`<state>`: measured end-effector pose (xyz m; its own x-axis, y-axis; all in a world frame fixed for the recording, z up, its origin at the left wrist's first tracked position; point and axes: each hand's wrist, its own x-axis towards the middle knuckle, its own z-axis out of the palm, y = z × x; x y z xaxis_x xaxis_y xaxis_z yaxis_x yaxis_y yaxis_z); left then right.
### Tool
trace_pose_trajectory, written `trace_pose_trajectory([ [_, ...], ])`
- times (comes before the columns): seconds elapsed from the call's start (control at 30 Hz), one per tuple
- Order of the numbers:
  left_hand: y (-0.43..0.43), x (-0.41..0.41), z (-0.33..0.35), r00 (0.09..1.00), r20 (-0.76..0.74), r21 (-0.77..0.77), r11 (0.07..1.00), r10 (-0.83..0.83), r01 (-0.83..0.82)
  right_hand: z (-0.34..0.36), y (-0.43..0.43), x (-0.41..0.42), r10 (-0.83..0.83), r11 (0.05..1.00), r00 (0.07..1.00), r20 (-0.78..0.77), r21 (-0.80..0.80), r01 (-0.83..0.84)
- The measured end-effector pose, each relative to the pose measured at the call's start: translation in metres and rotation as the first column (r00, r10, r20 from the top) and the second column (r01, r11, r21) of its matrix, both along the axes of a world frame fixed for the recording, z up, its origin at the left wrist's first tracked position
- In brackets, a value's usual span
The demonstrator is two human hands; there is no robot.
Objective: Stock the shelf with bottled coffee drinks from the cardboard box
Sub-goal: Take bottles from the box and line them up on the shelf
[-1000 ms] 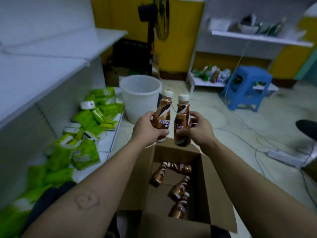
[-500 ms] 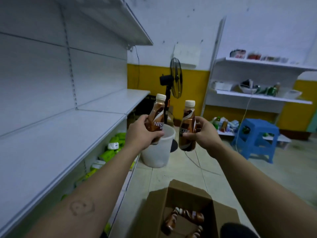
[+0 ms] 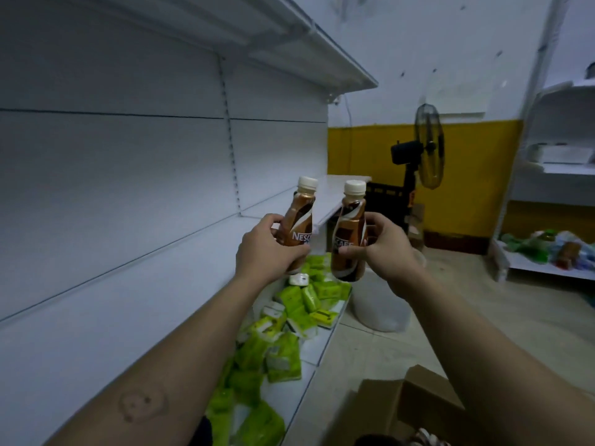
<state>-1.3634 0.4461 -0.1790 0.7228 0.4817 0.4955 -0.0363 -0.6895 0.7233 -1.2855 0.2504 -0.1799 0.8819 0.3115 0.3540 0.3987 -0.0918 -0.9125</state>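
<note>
**Holding two coffee bottles up beside a bare white shelf**

Running along the left, the white shelf [image 3: 135, 304] stands bare, with green packets [image 3: 283, 336] heaped on the tier beneath it. The left hand [image 3: 269, 252] has its fingers wrapped around the left bottle [image 3: 297, 220], whose label is partly covered. Just beside it, the right hand [image 3: 384, 249] clasps the right bottle [image 3: 349, 233], upright, its base uncovered. A white bucket [image 3: 380, 307] sits half hidden behind that arm. Only a corner of the cardboard box [image 3: 415, 394] shows, cut off at the bottom edge. A fan [image 3: 428, 146] stands by the yellow wall.
</note>
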Motion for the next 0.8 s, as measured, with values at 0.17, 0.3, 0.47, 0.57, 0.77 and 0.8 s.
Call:
trace_pose_trajectory([
  [0.17,0.036,-0.022,0.014,0.989,0.004,-0.024,0.989,0.145,-0.145,0.003,0.059,0.013,0.175,0.985,0.985,0.005,0.005,-0.175],
  [0.3,0.073,-0.06,0.02,0.956,-0.037,-0.016,0.957,0.29,-0.291,0.008,0.117,0.001,0.32,0.947,0.947,0.014,0.006,-0.32],
  [0.47,0.12,-0.129,0.022,0.887,-0.072,-0.004,0.89,0.455,-0.457,0.01,0.189,-0.041,0.486,0.874,0.874,-0.004,-0.017,-0.486],
  [0.57,0.146,-0.176,0.02,0.832,-0.095,0.003,0.836,0.547,-0.549,0.008,0.23,-0.074,0.581,0.813,0.813,-0.027,-0.004,-0.582],
  [0.77,0.184,-0.266,0.005,0.726,-0.155,0.054,0.74,0.669,-0.67,-0.004,0.309,-0.148,0.685,0.723,0.724,-0.082,-0.047,-0.689],
  [0.8,0.188,-0.278,0.001,0.708,-0.164,0.062,0.723,0.687,-0.688,-0.006,0.321,-0.158,0.699,0.707,0.71,-0.092,-0.059,-0.704],
])
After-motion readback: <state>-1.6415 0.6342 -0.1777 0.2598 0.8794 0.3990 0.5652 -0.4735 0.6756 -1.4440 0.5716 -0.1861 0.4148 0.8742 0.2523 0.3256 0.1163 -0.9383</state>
